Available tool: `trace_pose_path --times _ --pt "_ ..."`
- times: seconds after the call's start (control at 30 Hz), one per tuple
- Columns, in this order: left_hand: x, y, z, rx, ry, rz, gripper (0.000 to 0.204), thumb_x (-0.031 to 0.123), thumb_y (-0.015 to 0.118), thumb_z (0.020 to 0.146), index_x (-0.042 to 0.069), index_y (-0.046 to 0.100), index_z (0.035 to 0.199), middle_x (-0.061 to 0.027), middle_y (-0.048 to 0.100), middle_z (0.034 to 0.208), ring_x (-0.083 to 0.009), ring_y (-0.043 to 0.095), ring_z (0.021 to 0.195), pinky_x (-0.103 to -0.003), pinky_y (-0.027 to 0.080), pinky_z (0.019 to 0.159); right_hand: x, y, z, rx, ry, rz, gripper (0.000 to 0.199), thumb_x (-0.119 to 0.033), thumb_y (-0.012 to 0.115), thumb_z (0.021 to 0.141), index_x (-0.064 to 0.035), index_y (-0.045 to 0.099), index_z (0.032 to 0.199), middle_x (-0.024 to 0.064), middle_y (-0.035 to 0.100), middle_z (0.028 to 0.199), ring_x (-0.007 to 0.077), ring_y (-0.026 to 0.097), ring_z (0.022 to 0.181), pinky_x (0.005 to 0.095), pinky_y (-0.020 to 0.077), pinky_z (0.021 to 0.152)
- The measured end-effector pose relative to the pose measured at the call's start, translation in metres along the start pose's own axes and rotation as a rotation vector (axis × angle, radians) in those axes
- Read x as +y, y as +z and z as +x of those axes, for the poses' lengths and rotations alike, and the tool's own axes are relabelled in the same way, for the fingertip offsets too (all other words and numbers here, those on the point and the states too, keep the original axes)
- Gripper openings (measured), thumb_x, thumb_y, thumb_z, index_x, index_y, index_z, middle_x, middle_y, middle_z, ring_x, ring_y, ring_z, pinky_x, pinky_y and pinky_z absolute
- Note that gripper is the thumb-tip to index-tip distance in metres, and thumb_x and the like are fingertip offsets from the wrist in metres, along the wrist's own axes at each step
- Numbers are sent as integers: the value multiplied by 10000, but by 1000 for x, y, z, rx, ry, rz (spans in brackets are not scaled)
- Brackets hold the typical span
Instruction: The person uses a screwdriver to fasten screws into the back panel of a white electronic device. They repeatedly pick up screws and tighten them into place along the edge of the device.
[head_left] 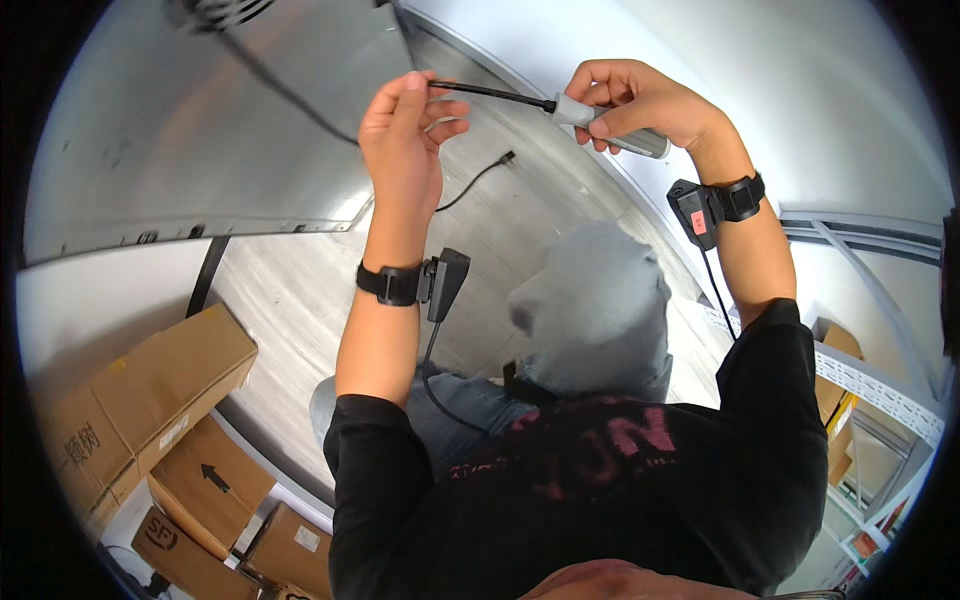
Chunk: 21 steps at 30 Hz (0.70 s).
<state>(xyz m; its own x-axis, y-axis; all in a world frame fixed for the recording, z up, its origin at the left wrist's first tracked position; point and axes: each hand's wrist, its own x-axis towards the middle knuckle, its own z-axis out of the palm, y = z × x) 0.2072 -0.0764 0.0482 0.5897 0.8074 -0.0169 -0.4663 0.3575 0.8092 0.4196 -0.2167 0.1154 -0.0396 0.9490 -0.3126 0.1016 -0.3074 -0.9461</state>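
Observation:
My right hand is wrapped round the grey handle of a screwdriver, held nearly level above the floor. A light grey collar joins the handle to a long, thin black shaft, which points left. At the shaft's far end, my left hand pinches the tip between thumb and forefinger. Its other fingers are loosely curled, and the very tip is hidden by them. Below the hands, a dark cord runs from the upper left behind my left hand; a thinner cable with a plug lies on the floor.
A large silvery metal panel fills the upper left. Cardboard boxes are stacked at the lower left. On the right stands a white metal shelf rack with boxes. A white panel borders the floor behind my right hand.

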Motion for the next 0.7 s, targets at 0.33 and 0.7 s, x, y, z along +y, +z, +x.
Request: trace_pose_path --times 0.33,0.7 --pt "-222 57 57 -57 -387 359 132 161 597 894 50 652 936 -20 641 839 -107 571 700 -251 488 617 231 -65 -97 500 71 181 272 28 692 735 -45 570 966 45 645 889 112 605 810 240 472 727" --pt "-369 66 45 -307 231 1154 100 83 686 766 45 703 856 -77 651 768 -194 569 713 -309 475 651 325 -61 -138 887 49 629 274 17 631 786 -56 519 1025 95 645 890 150 614 761 272 483 648"
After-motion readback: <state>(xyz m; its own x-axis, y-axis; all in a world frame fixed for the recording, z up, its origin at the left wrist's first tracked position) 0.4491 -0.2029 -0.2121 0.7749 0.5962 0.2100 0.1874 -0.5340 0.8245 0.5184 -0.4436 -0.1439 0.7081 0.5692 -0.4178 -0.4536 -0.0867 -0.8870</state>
